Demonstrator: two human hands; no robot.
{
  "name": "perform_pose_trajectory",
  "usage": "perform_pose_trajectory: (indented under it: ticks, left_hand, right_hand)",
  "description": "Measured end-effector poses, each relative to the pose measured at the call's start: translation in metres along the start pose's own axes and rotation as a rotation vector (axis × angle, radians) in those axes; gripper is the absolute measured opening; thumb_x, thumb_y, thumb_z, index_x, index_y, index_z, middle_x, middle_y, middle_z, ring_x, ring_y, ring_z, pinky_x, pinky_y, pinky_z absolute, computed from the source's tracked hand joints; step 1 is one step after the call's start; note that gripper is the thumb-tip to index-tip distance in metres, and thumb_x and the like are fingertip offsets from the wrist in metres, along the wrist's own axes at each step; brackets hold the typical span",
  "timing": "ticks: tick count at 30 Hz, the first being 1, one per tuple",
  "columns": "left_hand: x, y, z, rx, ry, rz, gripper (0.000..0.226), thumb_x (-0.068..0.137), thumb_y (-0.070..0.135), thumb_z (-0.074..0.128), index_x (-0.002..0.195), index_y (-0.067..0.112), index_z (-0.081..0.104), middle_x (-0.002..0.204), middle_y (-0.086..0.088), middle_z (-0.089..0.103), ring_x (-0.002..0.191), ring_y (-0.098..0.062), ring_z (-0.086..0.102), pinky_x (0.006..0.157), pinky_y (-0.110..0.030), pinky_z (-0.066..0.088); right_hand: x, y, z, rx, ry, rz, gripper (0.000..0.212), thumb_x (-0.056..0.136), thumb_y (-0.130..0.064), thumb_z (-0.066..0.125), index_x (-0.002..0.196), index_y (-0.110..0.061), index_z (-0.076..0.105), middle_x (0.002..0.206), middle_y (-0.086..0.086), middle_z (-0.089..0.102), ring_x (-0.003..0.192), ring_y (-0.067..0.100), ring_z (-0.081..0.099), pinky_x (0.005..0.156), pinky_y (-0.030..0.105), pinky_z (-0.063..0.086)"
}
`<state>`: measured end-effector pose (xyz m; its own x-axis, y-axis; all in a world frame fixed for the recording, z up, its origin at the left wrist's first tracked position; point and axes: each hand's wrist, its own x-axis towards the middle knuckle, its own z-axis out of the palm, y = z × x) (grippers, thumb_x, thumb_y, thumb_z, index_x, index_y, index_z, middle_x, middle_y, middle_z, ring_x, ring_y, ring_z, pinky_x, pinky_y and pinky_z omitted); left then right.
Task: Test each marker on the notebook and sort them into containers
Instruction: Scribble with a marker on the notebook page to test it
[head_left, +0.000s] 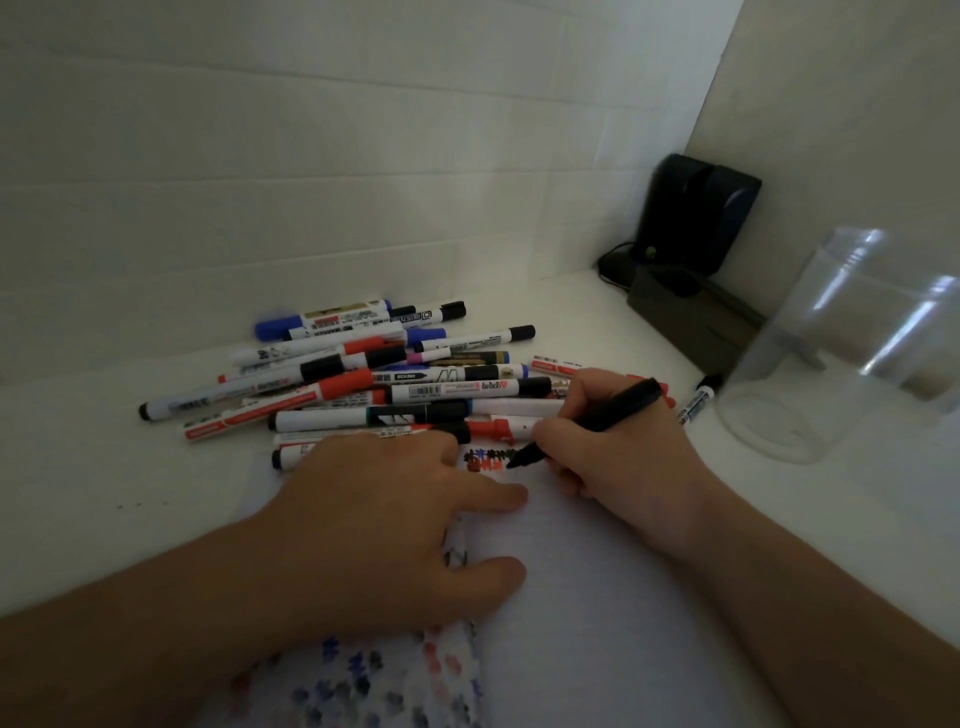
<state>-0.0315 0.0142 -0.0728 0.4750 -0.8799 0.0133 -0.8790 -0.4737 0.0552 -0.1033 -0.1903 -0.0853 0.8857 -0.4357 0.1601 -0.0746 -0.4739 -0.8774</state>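
Observation:
An open notebook (597, 597) lies in front of me, its left page full of blue, red and black scribbles. My left hand (384, 525) rests flat on it with the fingers spread. My right hand (618, 457) grips a black marker (597, 421), whose tip touches the top of the right page beside a short row of red and black marks (488, 460). A pile of several markers (363, 379) with black, red and blue caps lies just beyond the notebook. A clear plastic container (841, 353) stands at the right.
One marker (698, 400) lies apart, next to the clear container. A black device (696, 218) with a cable and a dark box (691, 317) sit in the far right corner. White walls close the desk at the back and right.

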Motion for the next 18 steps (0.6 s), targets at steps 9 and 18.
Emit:
perform_pose_trajectory:
  ticks: [9,18]
  left_hand:
    - [-0.0005,-0.0009,0.0019,0.0,0.005,0.0,0.071,0.077,0.094,0.021,0.144,0.07,0.017,0.093,0.02,0.036,0.08,0.0,0.044,0.059,-0.024,0.03]
    - [-0.0009,-0.0002,0.003,0.015,0.02,-0.004,0.071,0.077,0.094,0.022,0.143,0.069,0.017,0.091,0.02,0.034,0.073,0.0,0.039,0.056,-0.025,0.025]
  right_hand:
    - [-0.0005,-0.0004,0.0016,-0.015,0.066,-0.002,0.024,0.078,-0.017,0.077,0.066,-0.009,0.058,0.059,0.016,0.065,0.048,0.018,0.059,0.051,0.028,0.046]
    - [-0.0021,-0.0005,0.0009,0.006,0.005,-0.003,0.027,0.083,-0.014,0.078,0.064,-0.01,0.058,0.056,0.012,0.067,0.048,0.018,0.06,0.05,0.027,0.046]
